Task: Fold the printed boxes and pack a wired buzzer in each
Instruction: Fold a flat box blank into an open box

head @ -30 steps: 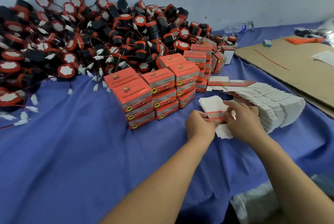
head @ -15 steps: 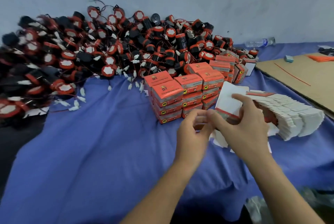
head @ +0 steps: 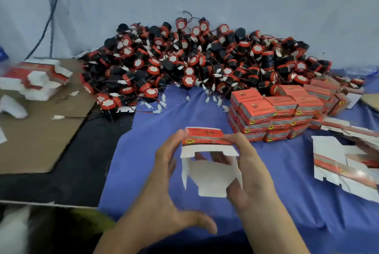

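The left hand [head: 164,182] is spread wide. Its fingers are nearly straight, their tips touching the left end of a red-and-white printed cardboard box [head: 207,141], and its thumb juts out low, well apart from the card. The right hand [head: 254,173] pinches the box's right end, with the thumb on the red printed panel and the fingers curled behind, showing through the white cut-out. The half-opened box is held in the air between both hands, red face away from the person and white flaps hanging towards them.

Under the hands lies a blue cloth [head: 205,110], and a bare stretch of it shows between the box and the things behind. The cloth's left edge runs just beside the left forearm, against a black surface [head: 82,161].

A heap of black-and-red round wired buzzers [head: 205,63] is banked against the pale wall at the back. A stack of folded red boxes [head: 272,114] stands near the right hand, with flat white-and-red box blanks [head: 348,163] spread to its right. To the left is a brown cardboard sheet [head: 41,135] carrying more blanks [head: 37,81], blurred.
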Motion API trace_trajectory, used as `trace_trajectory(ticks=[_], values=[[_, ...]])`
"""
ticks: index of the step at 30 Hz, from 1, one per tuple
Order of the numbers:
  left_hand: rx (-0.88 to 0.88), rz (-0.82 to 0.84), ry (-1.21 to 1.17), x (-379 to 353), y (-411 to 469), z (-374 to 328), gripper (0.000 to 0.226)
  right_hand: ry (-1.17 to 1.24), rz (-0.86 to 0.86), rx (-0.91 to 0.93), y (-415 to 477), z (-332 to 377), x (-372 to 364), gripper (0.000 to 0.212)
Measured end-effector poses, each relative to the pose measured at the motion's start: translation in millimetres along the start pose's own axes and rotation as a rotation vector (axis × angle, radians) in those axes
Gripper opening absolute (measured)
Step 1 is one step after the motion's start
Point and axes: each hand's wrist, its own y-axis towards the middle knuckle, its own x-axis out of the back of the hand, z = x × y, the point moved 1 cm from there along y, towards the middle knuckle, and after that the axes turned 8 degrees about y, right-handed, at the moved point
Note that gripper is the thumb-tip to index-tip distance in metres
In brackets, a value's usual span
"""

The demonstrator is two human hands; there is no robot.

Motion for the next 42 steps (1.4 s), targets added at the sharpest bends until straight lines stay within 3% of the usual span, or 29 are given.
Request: trace_trajectory(ticks=[2,3,5,7,9,11,13,17,25,34,39,42], values=[[0.048,-0.006,0.033,13,-6,2,0.125,0.029,-0.002,-0.038,-4,-13,-7,0.004],[0.049,-0.055,0.043,17,-7,3,0.11,0.0,0.009,-0.032,-5,-19,-7,0.015],[0.043,-0.161,0.069,23,-9,1,0.083,-0.12,0.047,-0.02,-3,-31,-1,0.015],[0.054,-0.207,0.101,29,-9,-2,0.075,-0.219,0.091,-0.055,-4,-35,1,0.022],[0.053,-0.17,0.115,34,-11,-4,0.073,-0.336,0.109,-0.035,-6,-29,5,0.011],[0.077,-0.094,0.066,40,-13,-7,0.075,-0.419,0.224,-0.118,-12,-21,12,0.041],[0.101,-0.032,-0.016,41,-15,-9,0.074,-0.469,0.304,-0.191,-18,-14,13,0.055],[0.135,-0.045,-0.193,30,-15,-17,0.078,-0.652,0.487,-0.242,-30,-10,11,0.046],[0.268,-0.143,-0.259,24,-19,-19,0.084,-0.774,0.467,-0.216,-36,-18,8,0.037],[0.188,-0.028,-0.178,37,-18,-23,0.046,-0.795,0.556,-0.376,-42,-10,12,0.037],[0.151,0.007,-0.105,30,-22,-19,0.051,-1.067,0.498,-0.201,-38,-16,10,0.031],[0.145,-0.021,-0.107,23,-16,-24,0.029,-1.279,0.509,0.004,-37,-15,8,0.029]])
